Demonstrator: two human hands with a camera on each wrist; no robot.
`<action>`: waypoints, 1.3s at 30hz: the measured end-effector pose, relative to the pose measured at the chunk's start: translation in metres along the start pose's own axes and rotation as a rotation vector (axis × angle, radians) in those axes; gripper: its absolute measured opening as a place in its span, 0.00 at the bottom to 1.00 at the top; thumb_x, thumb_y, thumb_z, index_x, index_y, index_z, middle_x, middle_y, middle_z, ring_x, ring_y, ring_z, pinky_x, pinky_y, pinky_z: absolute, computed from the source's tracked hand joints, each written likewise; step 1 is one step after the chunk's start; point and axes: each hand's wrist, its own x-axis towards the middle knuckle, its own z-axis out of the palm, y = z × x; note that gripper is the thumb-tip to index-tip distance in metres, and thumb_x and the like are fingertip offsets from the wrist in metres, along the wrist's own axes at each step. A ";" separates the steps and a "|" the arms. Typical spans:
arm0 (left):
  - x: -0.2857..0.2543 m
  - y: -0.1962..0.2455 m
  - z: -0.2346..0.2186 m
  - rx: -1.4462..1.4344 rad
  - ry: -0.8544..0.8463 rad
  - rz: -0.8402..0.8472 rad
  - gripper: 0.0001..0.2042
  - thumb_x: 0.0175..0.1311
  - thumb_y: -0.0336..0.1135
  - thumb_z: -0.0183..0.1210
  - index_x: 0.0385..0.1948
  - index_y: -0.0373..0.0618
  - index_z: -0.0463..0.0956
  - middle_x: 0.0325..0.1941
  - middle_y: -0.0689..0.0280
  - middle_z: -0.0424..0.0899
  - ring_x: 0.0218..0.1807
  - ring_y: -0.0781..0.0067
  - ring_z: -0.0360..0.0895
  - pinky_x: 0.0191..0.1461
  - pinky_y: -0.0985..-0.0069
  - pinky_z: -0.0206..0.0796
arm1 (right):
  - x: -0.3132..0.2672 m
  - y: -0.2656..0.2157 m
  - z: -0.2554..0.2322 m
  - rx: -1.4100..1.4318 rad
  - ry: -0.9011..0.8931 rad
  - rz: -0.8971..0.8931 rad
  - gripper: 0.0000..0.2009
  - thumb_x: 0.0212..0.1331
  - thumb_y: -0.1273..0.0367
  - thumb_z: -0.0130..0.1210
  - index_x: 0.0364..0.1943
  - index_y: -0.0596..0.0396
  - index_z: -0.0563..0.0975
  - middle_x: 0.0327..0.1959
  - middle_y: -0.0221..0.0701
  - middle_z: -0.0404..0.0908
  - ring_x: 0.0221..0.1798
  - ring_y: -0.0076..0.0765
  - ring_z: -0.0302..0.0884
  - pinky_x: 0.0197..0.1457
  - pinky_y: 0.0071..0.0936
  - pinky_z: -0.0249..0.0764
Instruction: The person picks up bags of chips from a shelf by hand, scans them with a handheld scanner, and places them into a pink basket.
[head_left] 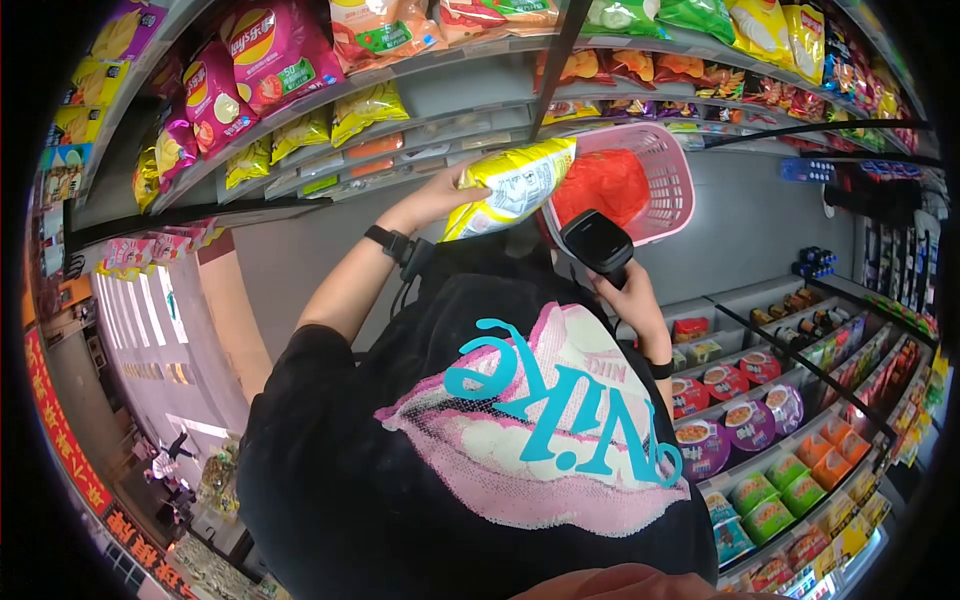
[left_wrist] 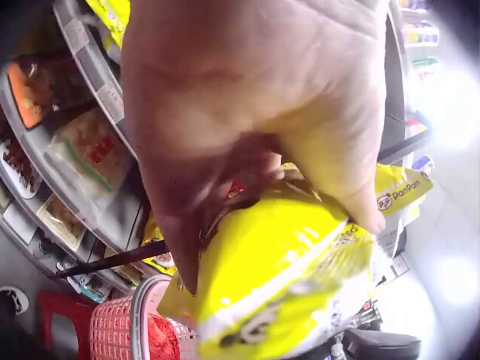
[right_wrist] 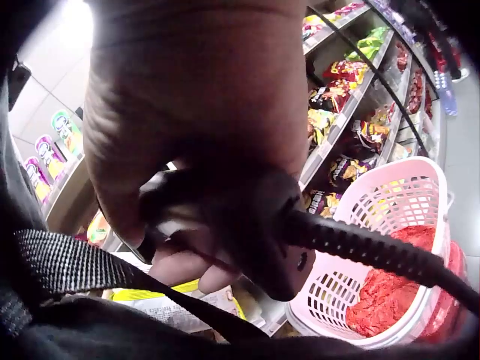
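Observation:
My left hand (head_left: 440,198) grips the end of a yellow and white snack bag (head_left: 520,185), its printed back facing up in the head view. In the left wrist view the thumb and fingers (left_wrist: 255,97) pinch the crinkled yellow bag (left_wrist: 277,262). A black handheld scanner (head_left: 597,243) with a coiled cable (right_wrist: 367,244) is held in my right hand (head_left: 632,300), its head close to the bag. Under and beyond the scanner is a pink basket (head_left: 683,190) with a red bag (head_left: 605,185) inside.
Shelves of chip bags (head_left: 275,60) run along the far side. Cup noodles (head_left: 722,380) and other packets fill shelves at the right. A red stool (left_wrist: 64,315) stands beside the basket in the left wrist view. A black strap (right_wrist: 82,262) crosses the right wrist view.

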 end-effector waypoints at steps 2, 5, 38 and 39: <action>0.006 -0.012 -0.003 -0.042 -0.006 -0.058 0.29 0.67 0.38 0.61 0.67 0.38 0.63 0.63 0.61 0.76 0.62 0.74 0.73 0.67 0.73 0.64 | 0.000 0.003 -0.003 0.004 -0.007 -0.047 0.12 0.57 0.72 0.64 0.43 0.62 0.78 0.27 0.28 0.81 0.27 0.19 0.77 0.32 0.22 0.74; 0.014 -0.017 -0.001 -0.104 -0.006 -0.127 0.26 0.69 0.43 0.60 0.64 0.37 0.66 0.60 0.61 0.78 0.59 0.75 0.76 0.64 0.73 0.67 | -0.005 0.001 -0.004 -0.064 0.016 -0.058 0.15 0.55 0.72 0.64 0.45 0.63 0.78 0.32 0.31 0.83 0.32 0.21 0.78 0.37 0.24 0.76; 0.072 -0.014 0.038 -0.002 -0.218 -0.215 0.33 0.64 0.45 0.66 0.66 0.40 0.62 0.61 0.61 0.77 0.57 0.74 0.78 0.61 0.74 0.70 | -0.035 0.015 -0.005 -0.016 0.282 0.005 0.15 0.54 0.72 0.63 0.46 0.62 0.78 0.36 0.36 0.84 0.39 0.26 0.76 0.47 0.28 0.74; 0.076 -0.012 0.041 0.032 -0.225 -0.216 0.34 0.64 0.45 0.66 0.68 0.40 0.61 0.61 0.61 0.77 0.57 0.74 0.78 0.61 0.75 0.70 | -0.036 0.020 -0.005 -0.013 0.291 0.008 0.15 0.54 0.72 0.63 0.46 0.62 0.78 0.36 0.36 0.84 0.39 0.26 0.76 0.47 0.28 0.74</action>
